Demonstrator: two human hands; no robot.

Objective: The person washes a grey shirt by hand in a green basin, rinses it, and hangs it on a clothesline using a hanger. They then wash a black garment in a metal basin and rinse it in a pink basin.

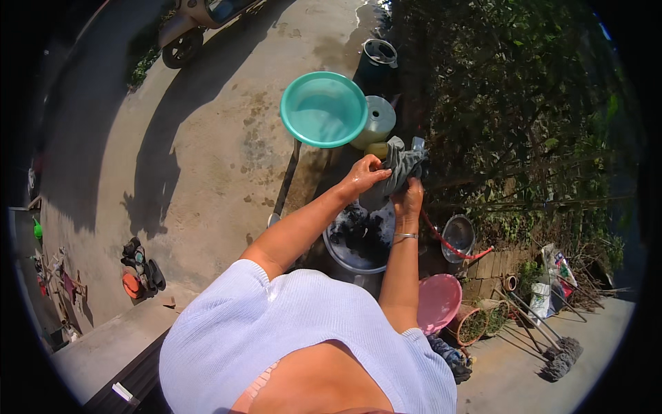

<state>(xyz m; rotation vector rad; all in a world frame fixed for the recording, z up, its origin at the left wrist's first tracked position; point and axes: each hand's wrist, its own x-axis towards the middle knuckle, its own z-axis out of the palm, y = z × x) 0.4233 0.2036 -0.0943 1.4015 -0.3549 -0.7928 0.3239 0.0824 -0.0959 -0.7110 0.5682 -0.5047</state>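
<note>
A wet grey-green cloth (403, 165) hangs bunched between my two hands, above a basin (336, 257) of dark cloth and suds. My left hand (367, 174) pinches the cloth's left side, its skin wet. From below and to the right, my right hand (409, 196) grips the same cloth; a bracelet circles that wrist. Part of the right fingers is hidden by the fabric. Dark laundry (360, 231) with white foam fills the basin under my forearms. Just beyond the cloth sits a yellowish rounded object (376, 150), partly covered.
A turquoise basin (324, 110) stands ahead, beside a pale round container (377, 123) and a dark bucket (379, 52). At right are a red hose (452, 245), a metal bowl (458, 238), a pink basin (439, 303) and mops (562, 355). Dense plants (524, 117) line the right side.
</note>
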